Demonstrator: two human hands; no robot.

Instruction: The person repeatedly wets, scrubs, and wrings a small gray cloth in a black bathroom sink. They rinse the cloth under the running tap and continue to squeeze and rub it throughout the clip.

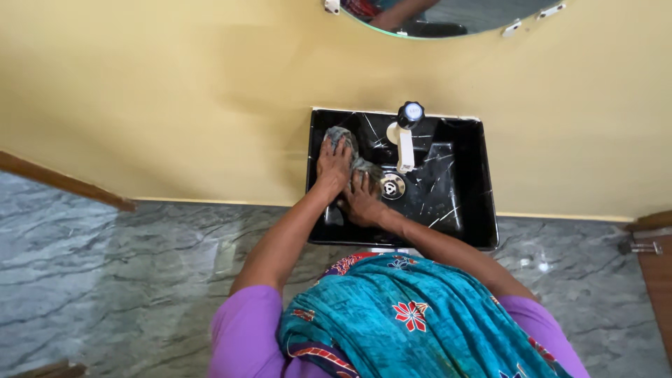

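A black marbled wash basin (467,210) hangs on a yellow wall. Inside it my left hand (333,164) presses a grey cloth (343,136) against the basin's back left part. My right hand (363,201) lies just below, fingers spread on the same cloth's lower end (365,166), close to the metal drain (393,186). A white tap (405,143) with a dark round knob (411,113) stands at the basin's back middle, to the right of both hands.
A round mirror (448,21) is fixed on the wall above the basin. Grey veined stone floor (126,273) lies below. A brown wooden edge (654,273) with a metal fitting stands at the right. My teal flowered scarf (413,315) fills the bottom.
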